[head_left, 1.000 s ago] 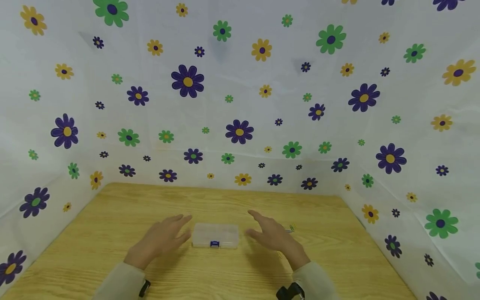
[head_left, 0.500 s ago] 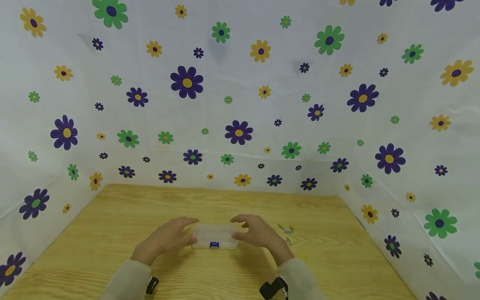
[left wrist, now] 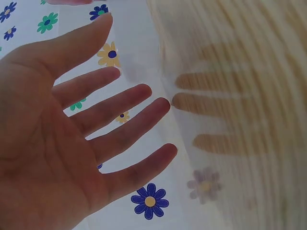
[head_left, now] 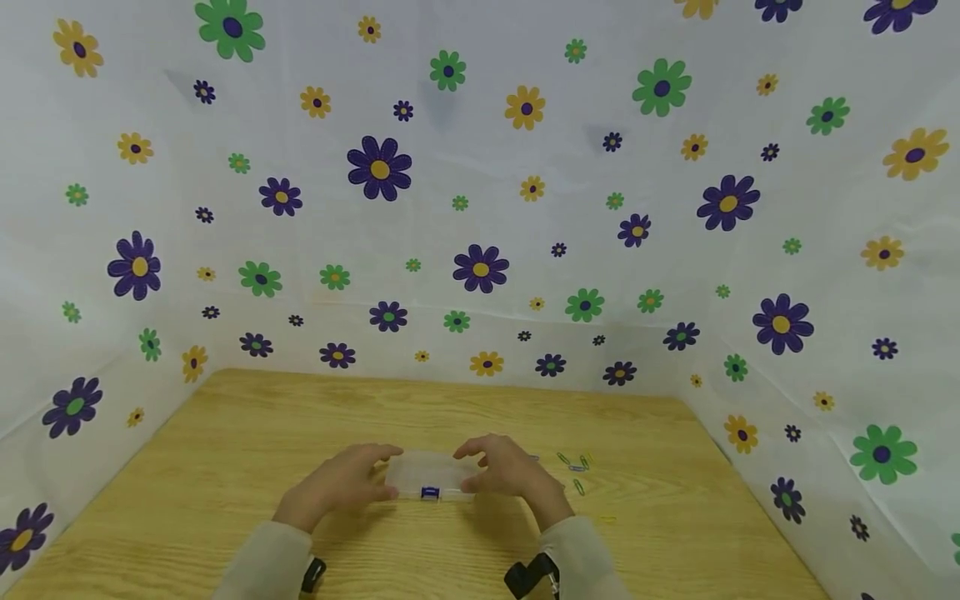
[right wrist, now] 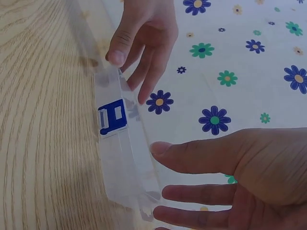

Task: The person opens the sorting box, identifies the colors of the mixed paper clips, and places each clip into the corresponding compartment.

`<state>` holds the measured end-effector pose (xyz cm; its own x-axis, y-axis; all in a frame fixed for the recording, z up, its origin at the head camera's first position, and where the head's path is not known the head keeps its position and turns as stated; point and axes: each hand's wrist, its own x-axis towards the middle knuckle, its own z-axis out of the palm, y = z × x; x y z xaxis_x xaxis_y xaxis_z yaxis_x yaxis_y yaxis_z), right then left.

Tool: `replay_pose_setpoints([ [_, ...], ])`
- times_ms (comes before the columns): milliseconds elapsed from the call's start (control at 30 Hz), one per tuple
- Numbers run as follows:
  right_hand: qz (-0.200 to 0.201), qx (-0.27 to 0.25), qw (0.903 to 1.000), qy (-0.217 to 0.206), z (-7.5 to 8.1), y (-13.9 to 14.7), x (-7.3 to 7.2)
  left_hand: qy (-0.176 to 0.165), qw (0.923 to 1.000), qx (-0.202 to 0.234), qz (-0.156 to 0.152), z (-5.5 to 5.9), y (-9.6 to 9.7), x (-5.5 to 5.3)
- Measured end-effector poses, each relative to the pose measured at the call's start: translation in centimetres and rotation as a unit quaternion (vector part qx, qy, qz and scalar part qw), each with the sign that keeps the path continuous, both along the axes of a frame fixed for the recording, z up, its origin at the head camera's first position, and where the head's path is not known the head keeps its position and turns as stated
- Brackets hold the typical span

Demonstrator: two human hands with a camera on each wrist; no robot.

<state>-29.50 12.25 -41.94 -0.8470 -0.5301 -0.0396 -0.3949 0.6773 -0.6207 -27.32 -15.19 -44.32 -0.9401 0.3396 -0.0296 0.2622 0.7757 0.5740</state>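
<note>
A clear, flat plastic box (head_left: 423, 473) lies on the wooden table, its blue latch (head_left: 430, 493) facing me. My left hand (head_left: 337, 485) is at the left end of the box, thumb by the near corner. The left wrist view shows that palm (left wrist: 53, 139) with fingers spread and nothing between them; the box is out of that picture. Over the right end reaches my right hand (head_left: 510, 473). In the right wrist view its thumb (right wrist: 192, 155) and extended fingers lie right at the edge of the box (right wrist: 127, 167), not curled round it.
Several green, blue and yellow paper clips (head_left: 576, 468) lie scattered right of my right hand. A yellow piece (head_left: 608, 519) is nearer to me. Flower-printed white sheeting (head_left: 480, 208) stands round the back and sides of the table (head_left: 420, 558).
Both hands have moved inward to the ends of the box, the right one travelling farther left. The paper clips it covered now show. The box stays in place on the table.
</note>
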Motion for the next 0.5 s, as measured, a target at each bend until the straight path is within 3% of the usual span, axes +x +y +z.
replay_pose_setpoints([
  [267, -0.018, 0.025, 0.9994, 0.018, -0.22, -0.64, -0.27, 0.003, 1.0000, -0.004, 0.007, -0.26, 0.15, -0.55],
  [500, -0.010, 0.085, 0.9961, 0.024, -0.78, -1.05, -0.57, 0.001, 0.9998, 0.002, 0.018, -0.98, 0.30, -1.02],
])
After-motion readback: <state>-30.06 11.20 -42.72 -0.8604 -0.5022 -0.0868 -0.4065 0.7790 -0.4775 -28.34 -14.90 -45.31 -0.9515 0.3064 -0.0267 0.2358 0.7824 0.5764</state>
